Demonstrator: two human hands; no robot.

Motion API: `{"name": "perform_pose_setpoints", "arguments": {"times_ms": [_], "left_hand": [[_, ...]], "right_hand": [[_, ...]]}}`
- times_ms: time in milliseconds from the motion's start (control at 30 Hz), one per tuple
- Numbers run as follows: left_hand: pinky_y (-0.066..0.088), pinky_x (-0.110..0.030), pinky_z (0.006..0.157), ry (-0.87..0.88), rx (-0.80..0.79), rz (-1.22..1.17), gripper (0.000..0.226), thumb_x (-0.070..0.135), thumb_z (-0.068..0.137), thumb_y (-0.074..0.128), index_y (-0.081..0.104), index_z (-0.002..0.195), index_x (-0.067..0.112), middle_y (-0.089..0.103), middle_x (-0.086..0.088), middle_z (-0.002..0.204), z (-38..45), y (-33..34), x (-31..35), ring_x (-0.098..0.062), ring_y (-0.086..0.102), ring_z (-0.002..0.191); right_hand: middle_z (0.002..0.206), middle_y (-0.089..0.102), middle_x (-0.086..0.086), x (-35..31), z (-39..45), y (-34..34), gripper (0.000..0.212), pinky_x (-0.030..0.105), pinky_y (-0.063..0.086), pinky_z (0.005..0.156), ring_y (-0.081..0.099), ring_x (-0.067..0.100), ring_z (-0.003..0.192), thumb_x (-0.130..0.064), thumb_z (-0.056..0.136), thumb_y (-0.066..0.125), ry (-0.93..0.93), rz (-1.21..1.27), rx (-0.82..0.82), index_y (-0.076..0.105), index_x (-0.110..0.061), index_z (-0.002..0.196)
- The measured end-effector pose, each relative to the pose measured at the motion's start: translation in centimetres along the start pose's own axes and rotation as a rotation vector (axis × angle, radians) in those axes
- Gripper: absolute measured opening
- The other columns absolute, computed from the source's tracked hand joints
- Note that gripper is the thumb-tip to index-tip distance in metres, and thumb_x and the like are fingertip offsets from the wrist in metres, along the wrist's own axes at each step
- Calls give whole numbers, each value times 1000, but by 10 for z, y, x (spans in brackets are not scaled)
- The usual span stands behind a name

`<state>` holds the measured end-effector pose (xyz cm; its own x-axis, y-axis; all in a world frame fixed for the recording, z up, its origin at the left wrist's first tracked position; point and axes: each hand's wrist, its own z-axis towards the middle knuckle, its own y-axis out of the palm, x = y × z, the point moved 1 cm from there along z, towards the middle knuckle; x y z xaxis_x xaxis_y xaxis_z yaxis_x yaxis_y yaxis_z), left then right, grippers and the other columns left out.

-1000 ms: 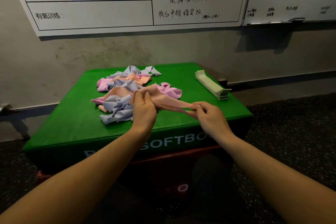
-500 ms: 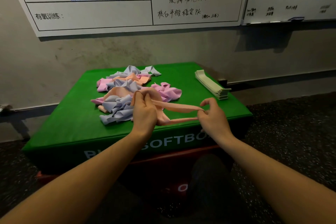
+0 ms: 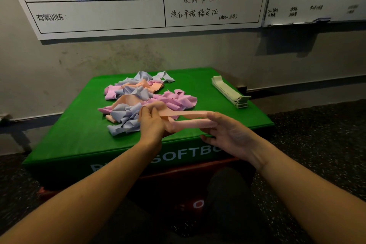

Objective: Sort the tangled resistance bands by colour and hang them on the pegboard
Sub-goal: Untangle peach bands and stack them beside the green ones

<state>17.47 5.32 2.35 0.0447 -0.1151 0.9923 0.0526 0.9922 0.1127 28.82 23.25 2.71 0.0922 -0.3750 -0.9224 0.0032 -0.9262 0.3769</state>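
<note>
Left hand (image 3: 151, 123) pinching peach band (image 3: 186, 114), stretched round straight fingers of released right hand (image 3: 227, 134), tangled pile (image 3: 142, 97) mid green box (image 3: 79, 134)

Peach, pink and lilac bands (image 3: 142, 97) on a green box (image 3: 79, 136); pale green stack (image 3: 229, 91) beside

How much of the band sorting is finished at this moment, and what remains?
Done: only the pale green bands lie stacked at the box's right edge. In hand: the left hand and right hand stretch one peach band from the tangled pile. Left: pink, lilac and peach remain mixed; no pegboard is in view.
</note>
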Motion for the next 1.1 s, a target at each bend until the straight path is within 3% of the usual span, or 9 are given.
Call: {"name": "perform_pose_setpoints", "arguments": {"times_ms": [133,200,300,467,633,767,900,967,1100], "left_hand": [[61,-42,70,-27,15,-22,22,24,108,32,52,101,31,56,-3,117,2,3,2,-22,68,94],[58,-36,62,-10,19,-13,20,25,108,32,51,110,28,58,-5,116,4,3,2,-22,65,89],[39,-24,41,81,14,47,23,24,108,32,53,103,30,56,-12,109,2,3,4,-14,48,58],[40,-22,42,189,-72,128,30,23,108,30,52,95,38,56,-8,106,-7,9,2,-18,52,67],[42,-26,55,15,-38,137,23,24,108,29,50,99,30,58,-10,107,11,9,0,-16,52,75],[51,-31,62,-101,-31,56,19,21,107,31,50,103,22,57,-9,112,29,14,3,-20,59,90],[58,-41,83,-208,-148,-95,19,2,99,39,51,95,17,57,-11,102,47,28,8,-23,59,88],[57,-48,90,-242,-214,-99,18,-4,92,46,52,104,8,61,-16,107,61,35,5,-26,63,89],[61,-46,76,-286,-209,19,52,-10,90,38,32,140,3,58,-18,119,92,56,-6,-28,64,97]], "right_hand": [[104,68,6,-1,-5,1,34,30,54,75,66,15,88,-26,77,79,-26,46,-73,65,-12,105],[86,65,9,1,-2,2,23,26,54,58,63,14,65,-12,83,75,-44,18,129,52,-14,86],[68,56,8,7,2,-7,26,29,49,45,48,12,44,-12,91,67,-60,-281,498,43,-15,81],[82,52,13,12,1,-13,17,39,43,65,52,24,74,-15,91,61,-134,-710,513,47,-14,82],[109,65,14,5,-3,-9,36,51,52,95,67,31,98,-4,85,71,-188,-219,304,45,-20,105],[109,71,7,1,-5,-13,47,56,40,106,64,31,110,-36,63,84,-199,-339,264,69,-30,106],[114,69,7,2,-2,-28,29,51,47,102,65,27,106,-20,81,76,-182,-430,210,74,-26,110],[117,62,2,3,1,-38,43,47,51,97,64,27,104,-4,81,69,-185,-525,151,67,-31,114],[109,48,-5,6,14,-57,46,18,49,79,57,21,103,7,80,62,-257,-955,204,46,-25,109]]}}
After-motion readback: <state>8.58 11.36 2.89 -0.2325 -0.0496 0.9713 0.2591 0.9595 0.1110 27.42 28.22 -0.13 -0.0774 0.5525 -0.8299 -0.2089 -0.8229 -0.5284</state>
